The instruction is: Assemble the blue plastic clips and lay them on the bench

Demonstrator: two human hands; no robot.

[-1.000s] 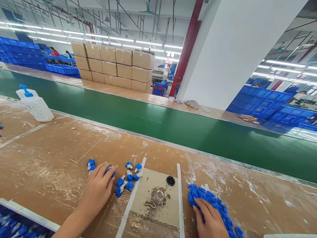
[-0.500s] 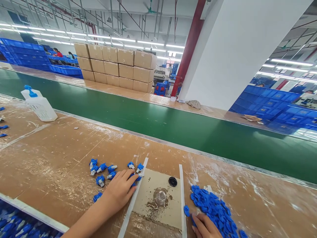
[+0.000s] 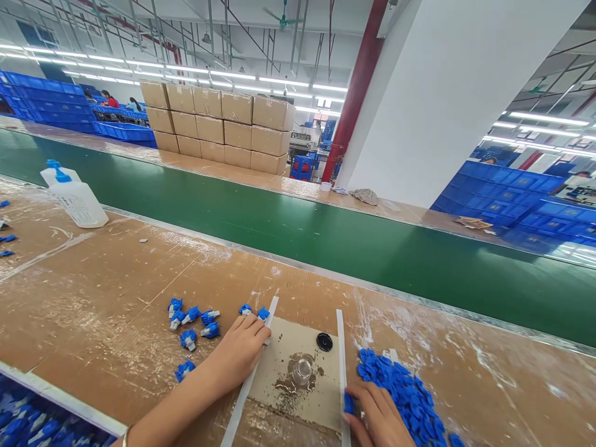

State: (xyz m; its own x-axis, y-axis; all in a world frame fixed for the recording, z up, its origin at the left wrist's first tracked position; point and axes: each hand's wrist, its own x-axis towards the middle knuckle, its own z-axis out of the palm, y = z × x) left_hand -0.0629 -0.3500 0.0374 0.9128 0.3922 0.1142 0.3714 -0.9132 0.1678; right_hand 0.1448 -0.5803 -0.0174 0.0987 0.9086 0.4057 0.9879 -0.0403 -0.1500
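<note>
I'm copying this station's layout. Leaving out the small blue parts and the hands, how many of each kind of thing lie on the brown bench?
White strips: 2
Black disc: 1
Clear round cup: 1
Cardboard pad: 1
White bottle with blue cap: 1
Total: 6

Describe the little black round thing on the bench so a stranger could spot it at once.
This side of the long green conveyor belt runs a brown cardboard-covered workbench, where two white strips frame a pale square pad. The small black round disc sits at the pad's far right: the only black item, unlike the clear round cup nearby and the blue plastic pieces outside the strips.
</note>
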